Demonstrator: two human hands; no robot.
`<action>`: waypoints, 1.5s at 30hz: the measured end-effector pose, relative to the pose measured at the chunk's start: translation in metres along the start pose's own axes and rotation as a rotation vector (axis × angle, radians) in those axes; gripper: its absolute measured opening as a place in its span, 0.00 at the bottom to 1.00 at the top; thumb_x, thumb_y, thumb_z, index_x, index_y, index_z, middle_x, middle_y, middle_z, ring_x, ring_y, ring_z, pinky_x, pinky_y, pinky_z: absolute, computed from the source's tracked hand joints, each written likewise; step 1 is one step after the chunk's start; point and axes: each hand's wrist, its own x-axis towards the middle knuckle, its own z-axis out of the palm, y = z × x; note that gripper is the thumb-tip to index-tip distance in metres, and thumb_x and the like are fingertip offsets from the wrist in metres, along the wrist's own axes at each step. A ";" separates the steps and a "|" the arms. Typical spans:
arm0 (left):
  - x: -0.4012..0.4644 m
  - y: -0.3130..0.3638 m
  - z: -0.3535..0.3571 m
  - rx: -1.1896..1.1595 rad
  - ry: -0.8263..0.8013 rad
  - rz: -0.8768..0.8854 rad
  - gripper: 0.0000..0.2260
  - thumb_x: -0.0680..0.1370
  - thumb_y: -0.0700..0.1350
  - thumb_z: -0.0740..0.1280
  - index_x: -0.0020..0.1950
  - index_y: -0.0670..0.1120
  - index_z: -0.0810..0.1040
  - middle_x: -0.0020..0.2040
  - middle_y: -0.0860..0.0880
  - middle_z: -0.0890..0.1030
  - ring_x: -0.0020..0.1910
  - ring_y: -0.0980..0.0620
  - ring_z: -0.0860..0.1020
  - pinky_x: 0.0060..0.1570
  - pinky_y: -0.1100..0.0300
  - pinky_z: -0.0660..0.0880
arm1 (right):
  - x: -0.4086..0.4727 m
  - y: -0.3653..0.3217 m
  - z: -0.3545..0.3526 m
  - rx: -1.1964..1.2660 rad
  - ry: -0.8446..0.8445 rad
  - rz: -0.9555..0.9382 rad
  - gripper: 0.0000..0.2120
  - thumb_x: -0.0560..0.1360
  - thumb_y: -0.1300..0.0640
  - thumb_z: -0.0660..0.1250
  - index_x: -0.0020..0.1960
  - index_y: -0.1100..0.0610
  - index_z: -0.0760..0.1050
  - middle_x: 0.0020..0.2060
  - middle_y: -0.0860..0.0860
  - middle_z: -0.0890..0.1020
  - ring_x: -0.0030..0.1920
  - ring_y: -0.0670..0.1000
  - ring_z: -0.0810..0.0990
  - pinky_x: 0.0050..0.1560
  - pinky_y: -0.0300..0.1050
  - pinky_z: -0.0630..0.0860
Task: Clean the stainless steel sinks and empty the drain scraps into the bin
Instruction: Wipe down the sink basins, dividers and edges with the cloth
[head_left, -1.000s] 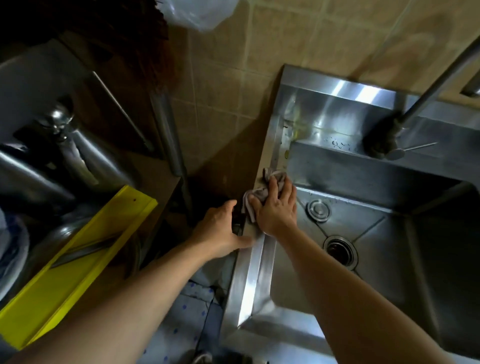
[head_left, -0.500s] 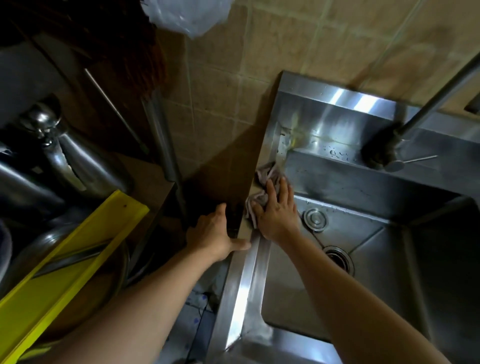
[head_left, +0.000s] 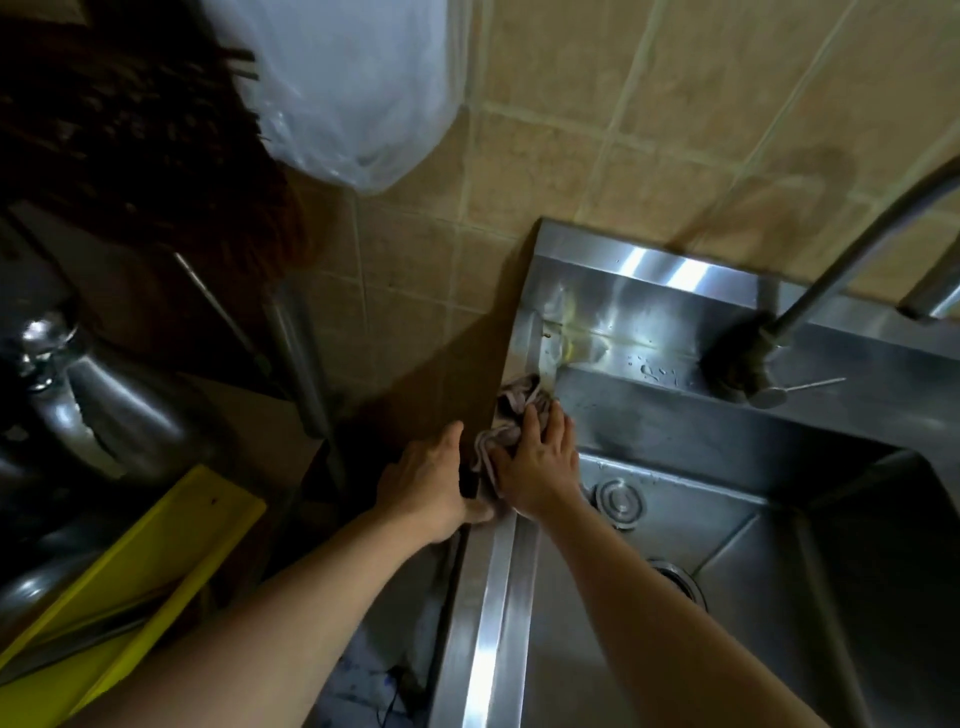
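From the head camera, the main risk sits at the sink's left rim (head_left: 488, 613). The right hand (head_left: 537, 467) presses a crumpled pinkish cloth (head_left: 511, 415) flat onto that narrow rim with its fingers spread and nearly straight, not curled round the fabric. Pushed on toward the back corner, the cloth could slide out from under the palm and drop into the dark gap beside the sink, or the hand could skid on the wet steel. The left hand (head_left: 428, 486) rests over the outer edge of the rim, its thumb lying on the steel just beside the cloth; whether its fingers grip below the edge I cannot tell. It holds nothing else, and it could get pinched or nudged by the wiping hand.

The basin (head_left: 779, 571) lies right of both hands, and its drain strainer (head_left: 680, 584) sits near the right forearm, untouched. Yellowish grime (head_left: 569, 332) marks the back corner just beyond the cloth.
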 end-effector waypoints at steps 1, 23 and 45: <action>0.012 0.004 -0.004 -0.023 0.019 -0.002 0.46 0.70 0.56 0.74 0.78 0.52 0.49 0.75 0.49 0.62 0.73 0.46 0.61 0.68 0.48 0.65 | 0.013 0.001 -0.003 -0.007 0.007 -0.007 0.35 0.79 0.38 0.50 0.78 0.54 0.41 0.77 0.57 0.38 0.76 0.58 0.36 0.75 0.54 0.40; 0.122 0.050 -0.010 -0.134 0.081 -0.144 0.44 0.70 0.54 0.75 0.77 0.53 0.51 0.72 0.49 0.67 0.70 0.46 0.67 0.65 0.50 0.69 | 0.141 0.010 -0.034 -0.143 0.301 -0.145 0.34 0.75 0.37 0.41 0.70 0.58 0.65 0.68 0.57 0.63 0.66 0.60 0.61 0.65 0.53 0.56; 0.155 0.081 -0.011 0.000 0.210 0.025 0.25 0.75 0.41 0.68 0.69 0.45 0.64 0.67 0.45 0.70 0.67 0.44 0.68 0.63 0.56 0.67 | 0.184 0.067 -0.056 -0.162 0.242 -0.610 0.32 0.69 0.47 0.51 0.71 0.55 0.69 0.70 0.55 0.69 0.73 0.58 0.63 0.72 0.55 0.52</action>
